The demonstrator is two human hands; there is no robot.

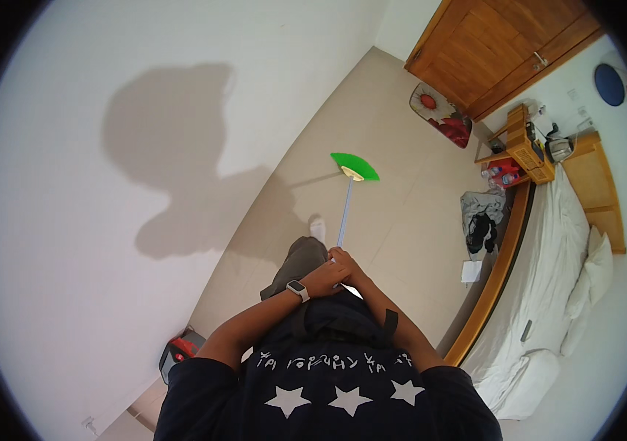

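Note:
A broom with fanned green bristles [355, 166] and a cream head [352, 174] rests on the floor ahead of me. Its pale blue handle [344, 213] slants back toward my waist. My left hand [322, 279], with a watch [298, 289] at the wrist, is closed round the lower end of the handle. Just above and against it, my right hand [344, 263] is also wrapped round the handle. The fingers of both hands overlap, so the handle's end is partly hidden. A white-socked foot [317, 228] stands left of the handle.
A white wall [181, 294] runs along my left. On the right is a wood-framed bed [496, 312]. Clothes [482, 224] and a white sheet [471, 271] lie beside it. Farther off are a wooden stand [530, 151], a floral mat [438, 110] and a wooden door [501, 44]. A grey-red object [181, 349] sits behind left.

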